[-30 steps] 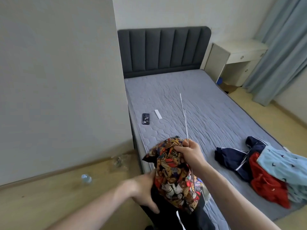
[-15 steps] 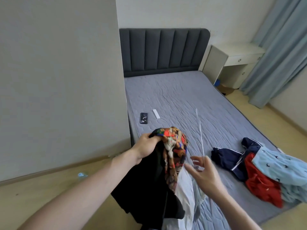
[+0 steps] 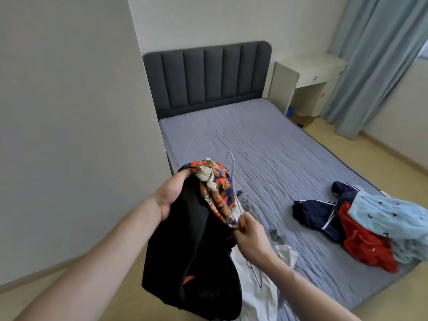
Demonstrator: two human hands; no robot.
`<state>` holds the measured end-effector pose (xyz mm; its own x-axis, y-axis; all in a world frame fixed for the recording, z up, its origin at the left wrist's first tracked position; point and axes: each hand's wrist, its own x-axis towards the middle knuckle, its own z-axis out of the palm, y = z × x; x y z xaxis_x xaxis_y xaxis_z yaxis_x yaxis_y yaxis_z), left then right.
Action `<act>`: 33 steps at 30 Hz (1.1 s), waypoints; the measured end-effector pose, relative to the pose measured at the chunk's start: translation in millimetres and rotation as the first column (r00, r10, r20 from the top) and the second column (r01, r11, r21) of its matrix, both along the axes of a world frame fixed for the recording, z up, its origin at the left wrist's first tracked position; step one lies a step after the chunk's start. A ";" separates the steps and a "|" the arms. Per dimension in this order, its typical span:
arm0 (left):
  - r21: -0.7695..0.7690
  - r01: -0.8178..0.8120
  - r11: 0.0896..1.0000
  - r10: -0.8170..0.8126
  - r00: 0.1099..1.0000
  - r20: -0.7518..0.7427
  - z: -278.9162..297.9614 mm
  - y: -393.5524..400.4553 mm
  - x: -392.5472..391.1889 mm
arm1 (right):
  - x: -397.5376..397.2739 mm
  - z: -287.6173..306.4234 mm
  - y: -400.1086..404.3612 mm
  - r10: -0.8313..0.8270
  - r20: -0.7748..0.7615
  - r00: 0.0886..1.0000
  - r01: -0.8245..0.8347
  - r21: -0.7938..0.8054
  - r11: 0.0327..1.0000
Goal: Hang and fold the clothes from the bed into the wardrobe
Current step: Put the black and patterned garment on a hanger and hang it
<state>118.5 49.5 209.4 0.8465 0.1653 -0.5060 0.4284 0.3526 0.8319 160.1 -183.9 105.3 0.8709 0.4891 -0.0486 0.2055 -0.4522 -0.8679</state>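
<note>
The left hand (image 3: 172, 195), in the middle of the frame, has its fingers curled round the top of a black garment (image 3: 194, 258) with a bright cartoon-print lining (image 3: 216, 184). The garment hangs down from that hand over the near edge of the bed (image 3: 266, 144). The right hand (image 3: 251, 237), just right of it, pinches the bottom edge of the print lining and a thin white wire hanger (image 3: 234, 179) between thumb and fingers. The hanger's hook sticks up above the garment. A white cloth (image 3: 257, 295) hangs below the right hand.

At the lower right, a pile of clothes lies on the bed: a navy jacket with white stripes (image 3: 317, 212), a red garment (image 3: 363, 242) and a light blue one with small dark marks (image 3: 391, 216) on top.

The bed has a grey quilted mattress and a dark padded headboard (image 3: 208, 75) at the top middle. A white desk (image 3: 308, 77) stands in the upper right, beside a pale blue curtain (image 3: 370, 56). The floor (image 3: 393, 158) is light wood. A plain wall (image 3: 69, 112) fills the left side.
</note>
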 end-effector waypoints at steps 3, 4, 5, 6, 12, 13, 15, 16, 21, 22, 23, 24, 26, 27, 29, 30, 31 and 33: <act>0.401 -0.018 0.916 0.054 0.996 -0.078 -4.4 33.6 -14.7 | 23.4 24.9 -2.4 -0.135 -0.144 0.980 0.168 0.253 0.953; 0.613 -0.004 0.790 0.085 0.991 -0.102 -11.0 46.8 -20.0 | 33.6 38.1 -5.0 -0.167 -0.205 0.964 0.228 0.327 0.917; 0.754 0.027 0.656 0.100 0.987 -0.122 -17.9 58.0 -25.4 | 44.3 52.0 -8.1 -0.190 -0.254 0.948 0.279 0.380 0.882; 0.813 0.071 0.578 0.092 0.984 -0.152 -25.9 66.4 -29.9 | 54.2 66.1 -11.4 -0.195 -0.295 0.936 0.308 0.411 0.858; 0.813 0.169 0.557 -0.026 0.982 -0.186 -60.6 62.0 -28.9 | 81.0 106.9 -16.9 -0.146 -0.119 0.982 0.173 0.267 0.948; 0.777 0.151 0.611 -0.031 0.985 -0.167 -59.3 54.4 -24.6 | 83.1 105.6 -18.8 -0.193 -0.006 0.981 0.191 0.169 0.967; 0.626 0.075 0.776 0.005 0.992 -0.126 -51.3 41.0 -12.4 | 85.0 95.6 -27.4 -0.246 0.191 0.950 0.251 0.001 0.968; 0.543 0.024 0.839 0.047 0.992 -0.115 -45.0 34.4 -7.2 | 83.2 87.2 -33.6 -0.249 0.246 0.937 0.271 -0.058 0.961; 0.146 -0.145 0.979 0.163 0.979 -0.122 -7.0 3.8 16.6 | 36.3 41.7 -49.2 -0.224 0.241 0.944 0.251 -0.089 0.964; 0.080 -0.173 0.982 0.181 0.978 -0.106 -1.0 -2.7 21.9 | 21.1 34.0 -45.7 -0.194 0.162 0.968 0.204 -0.047 0.978; 0.027 -0.210 0.977 0.212 0.973 -0.092 5.3 -9.1 26.4 | 5.0 27.2 -41.3 -0.138 0.073 0.988 0.140 -0.024 0.990; -0.020 -0.248 0.969 0.246 0.966 -0.085 12.7 -15.4 29.5 | -10.5 19.9 -36.1 -0.071 0.001 0.997 0.071 -0.016 0.997; -0.105 -0.330 0.938 0.324 0.944 -0.069 26.2 -23.4 35.0 | -35.1 5.3 -24.6 0.033 -0.100 0.994 -0.035 -0.025 0.999; -0.152 -0.364 0.919 0.361 0.931 -0.051 31.9 -26.1 38.6 | -43.7 -0.7 -19.0 0.065 -0.131 0.989 -0.069 -0.031 0.997; -0.254 -0.431 0.866 0.440 0.898 -0.021 42.3 -29.2 46.0 | -53.3 -9.7 -9.9 0.097 -0.161 0.982 -0.102 -0.027 0.994; -0.280 -0.449 0.848 0.467 0.884 -0.004 46.9 -29.8 49.6 | -53.3 -12.8 -6.8 0.098 -0.174 0.980 -0.101 -0.012 0.995; -0.292 -0.463 0.837 0.488 0.873 0.013 49.3 -29.7 52.6 | -50.9 -15.1 -4.4 0.081 -0.182 0.980 -0.083 -0.002 0.997; -0.319 -0.449 0.835 0.483 0.875 0.035 52.5 -28.6 53.3 | -40.7 -19.5 -2.8 0.016 -0.171 0.985 -0.018 -0.013 1.000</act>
<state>171.9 20.8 261.9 0.7590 0.4139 -0.5025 0.0643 0.7204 0.6906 119.4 -186.7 85.8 0.8407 0.5020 -0.2029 0.0628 -0.4625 -0.8844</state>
